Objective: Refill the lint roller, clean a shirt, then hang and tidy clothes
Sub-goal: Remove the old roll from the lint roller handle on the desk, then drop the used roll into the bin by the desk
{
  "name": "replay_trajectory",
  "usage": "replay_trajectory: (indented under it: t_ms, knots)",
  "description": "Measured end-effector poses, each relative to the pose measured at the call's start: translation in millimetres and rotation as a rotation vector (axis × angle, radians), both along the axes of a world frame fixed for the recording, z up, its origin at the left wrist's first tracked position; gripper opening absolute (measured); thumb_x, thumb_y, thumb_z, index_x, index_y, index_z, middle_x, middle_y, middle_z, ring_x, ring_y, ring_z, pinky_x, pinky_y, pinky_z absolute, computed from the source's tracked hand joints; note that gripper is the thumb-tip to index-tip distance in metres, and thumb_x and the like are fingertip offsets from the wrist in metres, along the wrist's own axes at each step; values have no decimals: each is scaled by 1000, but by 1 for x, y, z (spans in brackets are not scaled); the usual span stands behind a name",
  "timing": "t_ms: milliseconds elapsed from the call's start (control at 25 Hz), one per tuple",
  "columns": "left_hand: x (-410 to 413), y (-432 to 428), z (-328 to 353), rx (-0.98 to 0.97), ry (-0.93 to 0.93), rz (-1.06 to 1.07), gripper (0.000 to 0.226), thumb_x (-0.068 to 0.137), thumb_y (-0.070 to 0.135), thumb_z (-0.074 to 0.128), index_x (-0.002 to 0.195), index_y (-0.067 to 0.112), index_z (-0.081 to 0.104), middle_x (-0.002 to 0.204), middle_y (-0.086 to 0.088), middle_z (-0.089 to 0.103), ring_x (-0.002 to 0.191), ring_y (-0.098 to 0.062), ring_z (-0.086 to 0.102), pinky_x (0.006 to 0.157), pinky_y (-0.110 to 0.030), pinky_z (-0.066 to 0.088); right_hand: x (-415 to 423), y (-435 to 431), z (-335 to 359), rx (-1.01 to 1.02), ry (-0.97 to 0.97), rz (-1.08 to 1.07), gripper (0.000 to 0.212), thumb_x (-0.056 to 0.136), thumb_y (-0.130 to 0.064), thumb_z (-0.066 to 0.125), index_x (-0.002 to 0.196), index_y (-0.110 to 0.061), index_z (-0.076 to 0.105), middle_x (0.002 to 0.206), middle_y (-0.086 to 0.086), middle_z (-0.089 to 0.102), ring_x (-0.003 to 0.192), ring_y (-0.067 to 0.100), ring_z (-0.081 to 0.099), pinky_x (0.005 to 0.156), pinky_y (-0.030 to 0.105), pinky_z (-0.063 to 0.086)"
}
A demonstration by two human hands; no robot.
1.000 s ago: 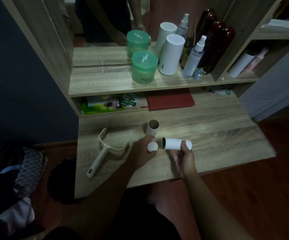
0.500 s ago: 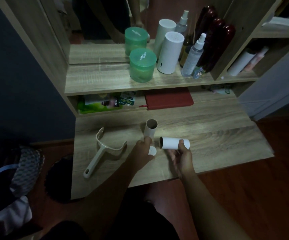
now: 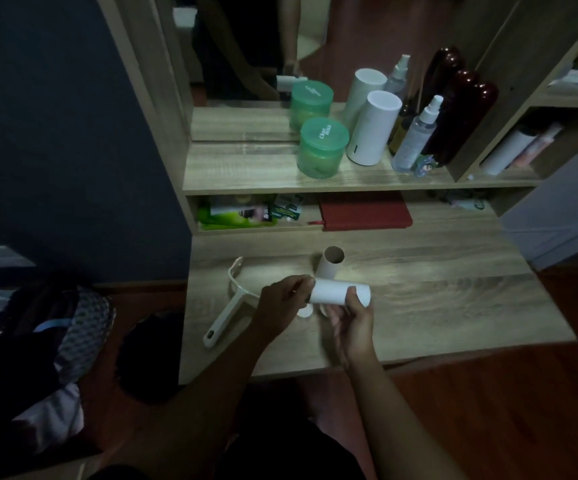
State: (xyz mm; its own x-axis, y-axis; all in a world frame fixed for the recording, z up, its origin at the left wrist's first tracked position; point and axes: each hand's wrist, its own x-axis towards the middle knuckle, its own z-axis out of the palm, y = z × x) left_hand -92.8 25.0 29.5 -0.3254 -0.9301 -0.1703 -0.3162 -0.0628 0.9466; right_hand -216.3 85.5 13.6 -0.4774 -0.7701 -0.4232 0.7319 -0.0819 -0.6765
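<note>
The right grip point(image 3: 349, 327) curls round the white refill roll point(image 3: 336, 291); the left grip point(image 3: 280, 303) pinches its left end above the desk point(image 3: 453, 299).

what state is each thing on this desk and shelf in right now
white roll, held by right hand, left hand pinching its end
cardboard core, bare, standing on end on the desk
roller handle, lying flat, no roll fitted
green jar, lid on
red notebook, closed

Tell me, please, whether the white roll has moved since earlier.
Yes: the white roll has shifted left; its end now overlaps the cardboard tube and meets the left hand.
</note>
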Motion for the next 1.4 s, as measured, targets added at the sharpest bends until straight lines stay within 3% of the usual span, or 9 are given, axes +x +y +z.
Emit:
replay_trajectory:
  t_ms: [80, 160, 280, 440, 640, 760, 840, 1160, 1400]
  knots:
    - [21, -2, 9, 68, 115, 72, 38, 74, 48, 66, 102, 23, 70, 92, 4, 71, 86, -10, 69, 82, -41, 57, 26, -9, 10, -12, 46, 78, 54, 89, -17, 57, 134, 2, 34, 127, 25, 52, 110, 32, 60, 82, 35, 57]
    - [45, -8, 17, 95, 175, 164, 23, 80, 33, 71, 101, 25, 69, 92, 3, 70, 87, -13, 68, 82, -39, 57, 51, -23, 22, 6, 122, 154, 43, 93, -14, 51, 133, -5, 35, 121, 16, 53, 106, 25, 61, 88, 36, 55]
    - [98, -17, 32, 107, 298, 313, 23, 88, 17, 64, 110, 14, 66, 100, -4, 67, 90, -14, 65, 76, -27, 57, 96, -45, 37, -5, 288, 333, 38, 96, -19, 49, 131, -10, 38, 126, 12, 51, 114, 23, 56, 90, 31, 52]
    - [176, -17, 41, 53, 315, 525, 28, 91, 15, 58, 117, 5, 62, 100, -2, 66, 90, -11, 63, 70, -14, 54, 166, -72, 43, 40, 559, 589, 62, 87, -46, 54, 136, -11, 41, 134, 11, 49, 120, 22, 53, 94, 31, 51]
    - [265, 3, 21, 56, 227, 764, 19, 88, 28, 63, 102, 16, 68, 106, -6, 68, 99, -20, 64, 92, -46, 52, 247, -85, 26, 14, 703, 910, 51, 90, -52, 48, 131, -21, 47, 125, 6, 59, 111, 20, 59, 98, 47, 48]
    - [307, 26, 0, 119, 266, 881, 13, 87, 26, 63, 97, 18, 68, 98, -3, 69, 95, -21, 66, 92, -47, 52, 291, -82, 8, 70, 767, 1085, 52, 94, -48, 42, 137, -18, 41, 135, 7, 52, 119, 21, 53, 101, 37, 43]
    - [329, 40, -19, 149, 232, 923, 28, 83, 38, 67, 102, 17, 68, 100, -5, 70, 96, -23, 67, 91, -45, 53, 315, -74, -8, 102, 792, 1139, 52, 96, -46, 40, 139, -17, 40, 138, 7, 49, 122, 21, 50, 97, 29, 40]
    - [421, 46, -153, 179, -38, 954, 35, 90, 27, 59, 118, 7, 63, 111, -5, 62, 98, -15, 56, 65, -2, 39, 398, -59, -155, 320, 1127, 1158, 50, 101, -35, 32, 143, -10, 35, 147, 13, 37, 134, 28, 37, 110, 34, 29]
    - [441, 10, -315, 217, -129, 892, 41, 89, 26, 62, 121, 1, 57, 112, -5, 56, 106, -17, 52, 89, -23, 35, 407, -59, -331, 434, 1611, 1135, 54, 100, -30, 34, 144, -1, 28, 152, 17, 27, 141, 29, 23, 114, 33, 19]
